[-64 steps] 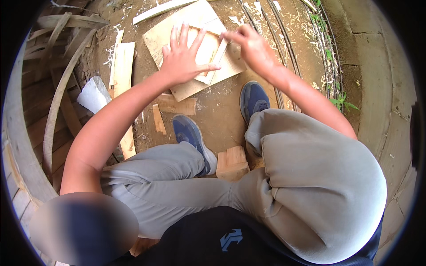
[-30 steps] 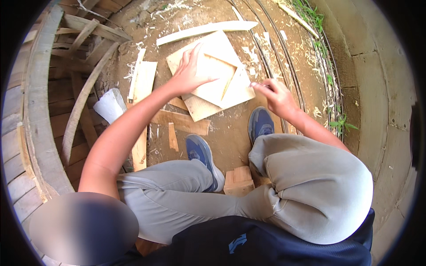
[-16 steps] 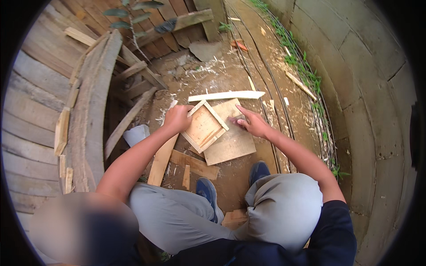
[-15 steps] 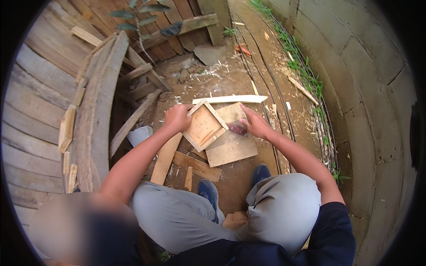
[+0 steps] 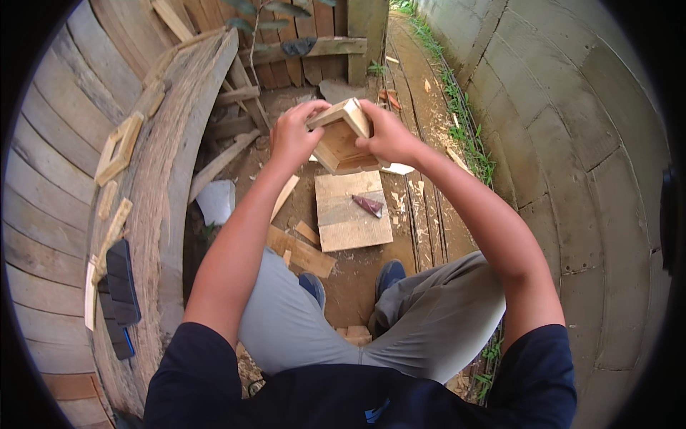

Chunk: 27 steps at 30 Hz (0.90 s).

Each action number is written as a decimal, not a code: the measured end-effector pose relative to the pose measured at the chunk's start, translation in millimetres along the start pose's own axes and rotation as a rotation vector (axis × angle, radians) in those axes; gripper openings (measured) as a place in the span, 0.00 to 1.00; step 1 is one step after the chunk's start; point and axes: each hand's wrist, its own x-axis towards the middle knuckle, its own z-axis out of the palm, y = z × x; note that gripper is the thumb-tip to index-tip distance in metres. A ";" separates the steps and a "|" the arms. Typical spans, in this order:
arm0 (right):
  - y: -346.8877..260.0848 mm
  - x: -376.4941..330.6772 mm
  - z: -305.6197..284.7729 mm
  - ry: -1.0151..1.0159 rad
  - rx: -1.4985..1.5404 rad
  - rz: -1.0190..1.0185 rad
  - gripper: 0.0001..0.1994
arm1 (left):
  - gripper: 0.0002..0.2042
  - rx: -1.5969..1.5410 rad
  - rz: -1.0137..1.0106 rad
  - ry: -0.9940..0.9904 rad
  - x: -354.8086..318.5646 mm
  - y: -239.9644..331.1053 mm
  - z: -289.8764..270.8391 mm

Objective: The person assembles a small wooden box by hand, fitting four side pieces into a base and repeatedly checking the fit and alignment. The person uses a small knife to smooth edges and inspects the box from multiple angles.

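Both my hands hold a shallow, square wooden box (image 5: pixel 344 148) tilted on edge above the ground, its hollow side facing me. My left hand (image 5: pixel 291 136) grips its left corner, and my right hand (image 5: pixel 391 137) wraps the upper right corner, thumb inside the rim. Below the box is a square wooden board (image 5: pixel 343 232), pale and worn. On that board lies a small dark-red, cone-shaped packet (image 5: pixel 367 205), touched by neither hand. The box's underside and some of my fingertips are hidden.
A rough plank bench (image 5: pixel 171 171) on the left carries a small wooden frame (image 5: pixel 118 150), wood strips and a dark phone (image 5: pixel 123 282). Offcuts (image 5: pixel 304 252) and shavings lie about my shoes. A block wall (image 5: pixel 564 143) rises on the right, with cables (image 5: pixel 429 143) along the ground.
My right hand has left the dark-red packet on the board and now grips the box. The box has risen away from me and tilted, and my view has shifted.
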 end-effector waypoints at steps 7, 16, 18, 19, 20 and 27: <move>51.1 -0.7 68.0 -0.178 -0.500 0.275 0.27 | 0.34 -0.035 -0.154 -0.302 13.6 -68.2 -2.7; 138.7 -11.7 131.0 0.069 -0.808 -0.171 0.11 | 0.28 0.052 -0.157 -0.246 25.9 -124.6 8.8; 152.1 -25.8 145.7 -0.116 -0.856 -0.118 0.14 | 0.25 0.026 -0.202 -0.223 26.4 -127.2 11.6; 157.0 -32.2 146.0 -0.318 -0.899 -0.182 0.16 | 0.25 0.030 -0.221 -0.224 25.4 -129.0 13.7; 162.7 -34.5 145.8 -0.261 -0.912 -0.265 0.15 | 0.24 0.034 -0.240 -0.227 24.0 -130.4 16.1; 158.7 -24.2 142.8 0.152 -0.889 -0.360 0.19 | 0.23 0.044 -0.277 -0.211 26.7 -129.4 21.7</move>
